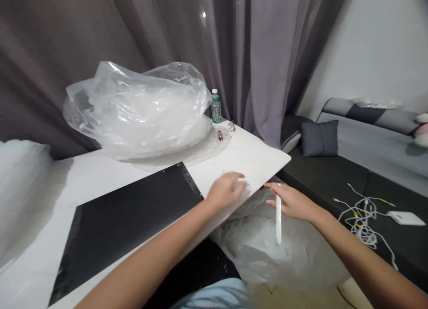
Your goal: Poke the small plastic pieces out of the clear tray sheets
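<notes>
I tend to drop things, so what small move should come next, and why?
Probably bring the right hand inward over the white table: the white strip in its fingers hangs beyond the edge, over the lower plastic bag, where a slip might lose it.

Camera: a single head-worn view, looking forward and steeply down from above the person's lap [214, 293].
Lap: at the bottom edge, almost directly beneath the lens.
Hands: left hand [224, 191] and right hand [290, 202] near the centre, close to the camera, seen from above and behind.
White table [259, 159]: viewed from above, its near edge slanting across the frame.
Curtain [160, 28]: straight ahead, beyond the table.
Sofa [354, 179]: off to the right, viewed from above.
</notes>
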